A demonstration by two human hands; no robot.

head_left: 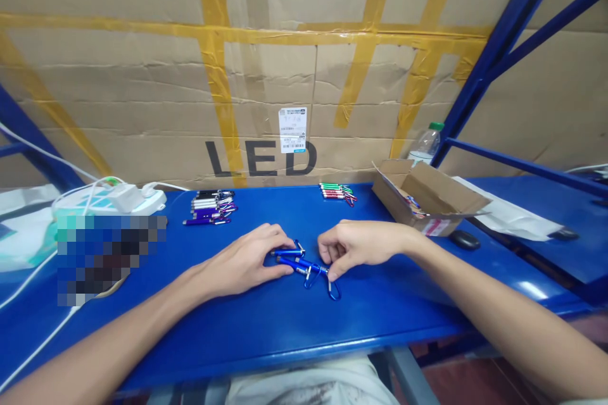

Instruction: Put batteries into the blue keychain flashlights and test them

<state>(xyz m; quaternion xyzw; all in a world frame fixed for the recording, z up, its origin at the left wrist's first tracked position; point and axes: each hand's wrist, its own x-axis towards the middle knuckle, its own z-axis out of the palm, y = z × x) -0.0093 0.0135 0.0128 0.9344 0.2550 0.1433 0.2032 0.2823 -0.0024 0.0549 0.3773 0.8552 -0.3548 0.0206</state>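
Observation:
Several slim blue pen-like tubes with carabiner clips [288, 253] lie in a small group on the blue table, between my two hands. My left hand [244, 259] rests at the left of the group, thumb and index finger apart, their tips by the tube ends. My right hand [349, 248] comes from the right with curled fingers; its thumb and finger pinch one blue tube [314, 266] near its clip end. That tube's blue carabiner [334, 290] hangs out below the fingertips, towards the front edge. The fingertips hide part of the tubes.
Black, white and purple tubes [211, 205] lie in rows at the back left, green and red ones [337, 192] at the back centre. An open cardboard box [430, 199], a black mouse [464, 240] and a bottle [426, 144] are right. A power strip [149, 201] with cables stands left.

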